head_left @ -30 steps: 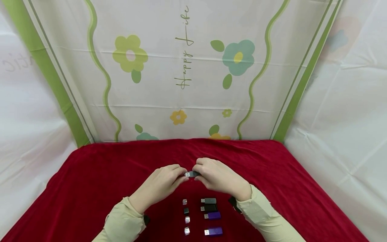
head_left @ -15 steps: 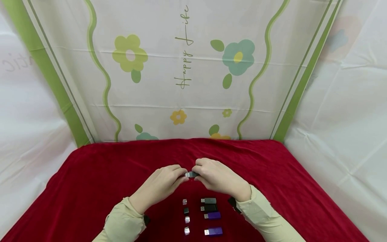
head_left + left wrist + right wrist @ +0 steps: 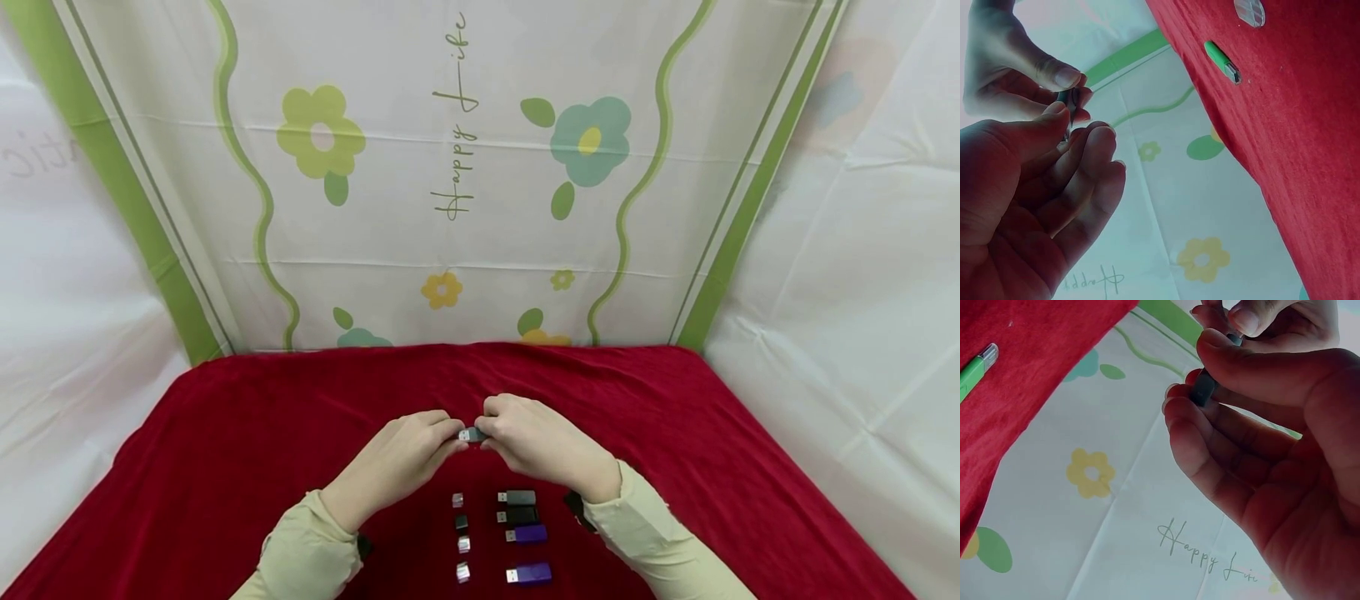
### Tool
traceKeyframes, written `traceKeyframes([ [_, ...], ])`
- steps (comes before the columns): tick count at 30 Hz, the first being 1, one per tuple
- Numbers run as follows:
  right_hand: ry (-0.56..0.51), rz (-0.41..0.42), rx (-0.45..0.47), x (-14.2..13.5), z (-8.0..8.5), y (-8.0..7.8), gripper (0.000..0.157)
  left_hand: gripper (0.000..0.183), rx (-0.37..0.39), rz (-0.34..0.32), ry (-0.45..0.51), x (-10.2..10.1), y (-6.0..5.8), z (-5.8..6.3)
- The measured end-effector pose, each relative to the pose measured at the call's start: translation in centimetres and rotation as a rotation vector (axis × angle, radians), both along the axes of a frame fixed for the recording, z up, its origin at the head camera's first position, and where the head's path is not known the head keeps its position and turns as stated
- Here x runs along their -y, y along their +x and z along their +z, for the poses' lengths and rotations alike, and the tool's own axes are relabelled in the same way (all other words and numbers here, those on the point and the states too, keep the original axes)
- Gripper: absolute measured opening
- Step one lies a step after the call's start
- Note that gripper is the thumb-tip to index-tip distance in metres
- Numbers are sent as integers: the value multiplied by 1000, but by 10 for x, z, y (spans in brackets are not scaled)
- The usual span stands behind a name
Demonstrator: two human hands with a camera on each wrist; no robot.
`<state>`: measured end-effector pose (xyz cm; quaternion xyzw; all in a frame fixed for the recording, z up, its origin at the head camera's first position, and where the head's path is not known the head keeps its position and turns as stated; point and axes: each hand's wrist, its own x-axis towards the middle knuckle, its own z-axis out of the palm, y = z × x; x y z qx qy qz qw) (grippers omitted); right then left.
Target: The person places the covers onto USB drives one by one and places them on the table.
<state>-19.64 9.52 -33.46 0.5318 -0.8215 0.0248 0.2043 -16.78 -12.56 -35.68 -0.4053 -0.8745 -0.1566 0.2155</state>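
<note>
Both hands meet at frame ctr above the red-covered desk [image 3: 225, 467]. Left hand [image 3: 397, 462] and right hand [image 3: 536, 442] each pinch one end of a grey USB stick [image 3: 472, 434]. Spare USB sticks [image 3: 517, 533] and caps [image 3: 461, 533] lie lower ctr.

Your left hand [image 3: 396, 462] and right hand [image 3: 542, 446] — fingertips meeting, fingers curled in a pinch — forearms converging inward.

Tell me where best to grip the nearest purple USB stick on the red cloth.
Probably pinch the purple USB stick across the two long sides of its plastic body, coming from above. It lies flat on the red cloth, metal plug pointing left, with free cloth around it.
</note>
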Motion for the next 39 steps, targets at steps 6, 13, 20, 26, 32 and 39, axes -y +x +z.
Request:
traceKeyframes([
  [6, -26, 17, 129, -7, -3, 1, 13, 13, 44, -2, 1, -2, 0, -8],
  [13, -159, 153, 241, -15, -17, -9, 19, 12, 91, 36, 4, 0, 1, -15],
  [20, -139, 58, 281, -24, -28, -18, 16, 19, 113, 63, -22, 6, -4, -16],
  [26, -34, -81, 288, -30, -50, -31, 12, 14, 142, 113, -83, 20, -2, -20],
  [32, 6, -104, 235, -30, -63, -40, 19, 13, 231, 117, -108, 24, 1, -27],
  [39, 101, -132, 195, -28, -74, -47, 23, 12, 265, 105, -120, 23, 2, -33],
])
